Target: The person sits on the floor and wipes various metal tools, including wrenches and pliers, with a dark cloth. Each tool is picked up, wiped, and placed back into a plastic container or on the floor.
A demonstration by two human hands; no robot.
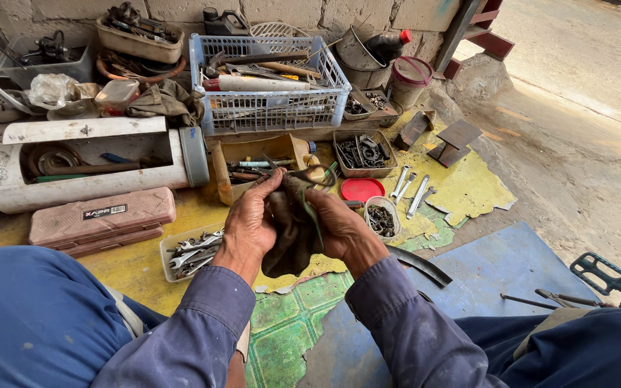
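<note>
Both my hands meet over the yellow floor mat, wrapped around a dirty brown rag (290,233). My left hand (249,223) grips the rag's left side, fingers curled up toward a pair of scissors (302,174) whose dark blades poke out to the left at the top. My right hand (343,228) closes on the rag's right side, near the scissor handles. The rag hangs down between my wrists and hides most of the scissors.
A tray of wrenches (190,253) lies left of my hands, a pink tool case (100,218) beyond it. A red lid (362,189), cup of bolts (381,218), loose wrenches (411,191), tray of metal parts (364,152) and blue basket (267,82) sit ahead.
</note>
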